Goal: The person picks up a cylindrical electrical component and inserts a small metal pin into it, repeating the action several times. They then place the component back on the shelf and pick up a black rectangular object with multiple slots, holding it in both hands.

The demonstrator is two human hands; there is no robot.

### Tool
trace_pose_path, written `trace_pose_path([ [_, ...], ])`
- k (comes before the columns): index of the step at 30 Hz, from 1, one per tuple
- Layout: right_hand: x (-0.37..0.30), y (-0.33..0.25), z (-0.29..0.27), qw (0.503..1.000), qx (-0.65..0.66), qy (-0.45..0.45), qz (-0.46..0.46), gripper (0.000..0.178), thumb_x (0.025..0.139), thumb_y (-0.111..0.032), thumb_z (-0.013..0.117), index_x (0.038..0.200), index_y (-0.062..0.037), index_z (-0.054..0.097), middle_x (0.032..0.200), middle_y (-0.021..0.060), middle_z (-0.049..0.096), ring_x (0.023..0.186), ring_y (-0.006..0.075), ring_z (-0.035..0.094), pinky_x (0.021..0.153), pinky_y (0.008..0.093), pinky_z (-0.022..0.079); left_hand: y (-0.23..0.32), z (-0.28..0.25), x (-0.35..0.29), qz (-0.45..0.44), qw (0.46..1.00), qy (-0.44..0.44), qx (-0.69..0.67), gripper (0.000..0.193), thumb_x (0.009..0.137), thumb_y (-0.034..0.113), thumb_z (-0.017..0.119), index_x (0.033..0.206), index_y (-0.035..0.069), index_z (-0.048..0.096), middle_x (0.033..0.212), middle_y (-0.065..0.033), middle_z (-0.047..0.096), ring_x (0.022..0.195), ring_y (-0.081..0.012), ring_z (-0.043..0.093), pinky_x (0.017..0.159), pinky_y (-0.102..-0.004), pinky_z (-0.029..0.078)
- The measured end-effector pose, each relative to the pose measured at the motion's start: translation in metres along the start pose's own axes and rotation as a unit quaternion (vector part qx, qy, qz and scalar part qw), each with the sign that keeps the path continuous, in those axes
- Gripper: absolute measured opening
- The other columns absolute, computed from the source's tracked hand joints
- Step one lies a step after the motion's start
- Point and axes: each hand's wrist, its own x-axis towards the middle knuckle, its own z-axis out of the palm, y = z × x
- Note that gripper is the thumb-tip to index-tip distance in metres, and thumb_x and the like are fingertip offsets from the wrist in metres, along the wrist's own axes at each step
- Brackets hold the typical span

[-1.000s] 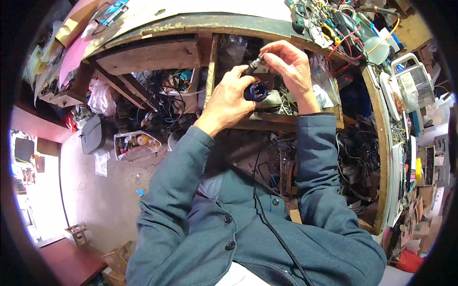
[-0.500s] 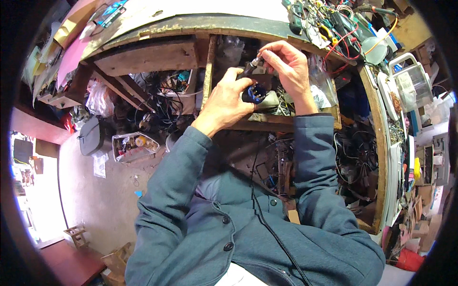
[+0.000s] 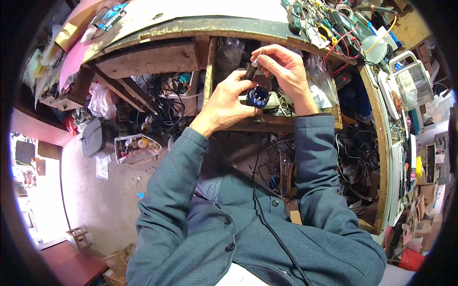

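Note:
My left hand is closed around a dark tool. A slim shaft with a silvery tip rises from the top of its grip. Below the thumb and fingers faces a round black-and-blue end with several shiny metal points inside; whether it is one piece with the shaft I cannot tell. My right hand is beside the shaft's tip, thumb and forefinger pinched on a small thin silvery piece at or just above it. The other fingers of that hand are curled.
A wooden bench runs across the front, with an open drawer frame below my hands. Cables, pliers and test leads heap at the far right. A clear plastic container stands right. A box of parts lies on the floor, left.
My right hand has shifted slightly left and down at the shaft's tip. The tool in my left hand has turned a little more upright, its round end a bit farther right.

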Motion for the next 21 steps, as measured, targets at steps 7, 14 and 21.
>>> trace_pose_path([
  [7, 0.001, 0.005, 0.0, 1.0, 0.009, 0.011, -0.004, 0.014, 0.099, -0.016, 0.072, 0.108, -0.0056, 0.074, 0.094, -0.0009, 0.074, 0.081, 0.0037, 0.064, 0.068, 0.0197, 0.05, -0.01, 0.004, 0.0, -0.011, 1.0, -0.009, 0.004, 0.057, 0.069, 0.016, 0.088, 0.122, 0.004, 0.07, 0.135, -0.0121, 0.054, 0.124, -0.0294, 0.059, 0.106, -0.0403, 0.051],
  [14, 0.001, 0.006, 0.0, 1.0, 0.007, 0.019, 0.003, 0.015, 0.097, -0.016, 0.074, 0.106, -0.0047, 0.073, 0.091, -0.0006, 0.073, 0.079, 0.004, 0.063, 0.068, 0.0201, 0.05, -0.011, 0.006, -0.001, -0.014, 0.999, 0.011, 0.047, 0.056, 0.07, 0.014, 0.088, 0.122, 0.003, 0.07, 0.138, -0.0142, 0.051, 0.126, -0.0297, 0.058, 0.107, -0.0411, 0.053],
  [21, 0.0, 0.002, 0.005, 0.996, 0.065, -0.025, 0.048, 0.023, 0.095, -0.013, 0.076, 0.114, -0.0007, 0.072, 0.099, 0.0022, 0.074, 0.086, 0.0076, 0.067, 0.078, 0.0242, 0.056, -0.008, 0.004, 0.001, -0.043, 0.998, -0.005, -0.052, 0.056, 0.072, 0.009, 0.088, 0.123, 0.0, 0.067, 0.143, -0.0145, 0.046, 0.128, -0.0284, 0.057, 0.108, -0.0415, 0.053],
])
